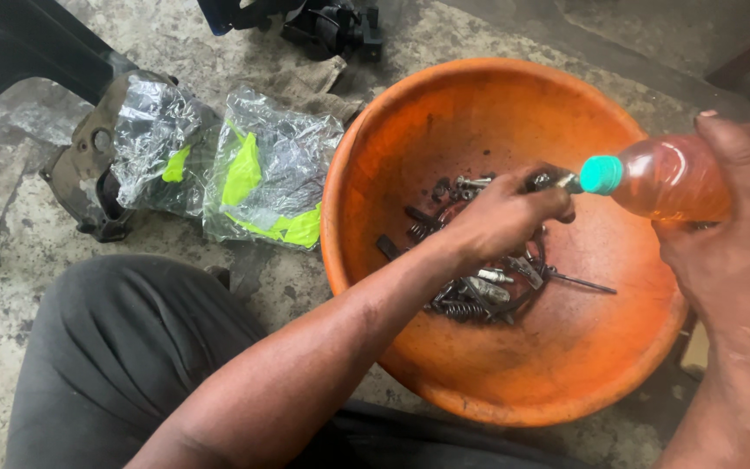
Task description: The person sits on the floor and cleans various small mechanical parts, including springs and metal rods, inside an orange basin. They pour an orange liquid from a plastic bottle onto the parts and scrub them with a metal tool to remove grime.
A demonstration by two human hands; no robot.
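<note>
At frame centre the left hand (pixel 501 217) pinches a small metal part (pixel 551 181) over the round orange plastic bowl (pixel 479 113), meeting the teal-capped amber-liquid bottle (pixel 657 176) tilted by the gripping right hand (pixel 735 234)

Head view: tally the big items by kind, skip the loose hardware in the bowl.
Orange bowl: 1
Bottle of amber liquid with teal cap: 1
Clear plastic bags with yellow-green contents: 2
Hands, left hand and right hand: 2
Total: 6
</note>
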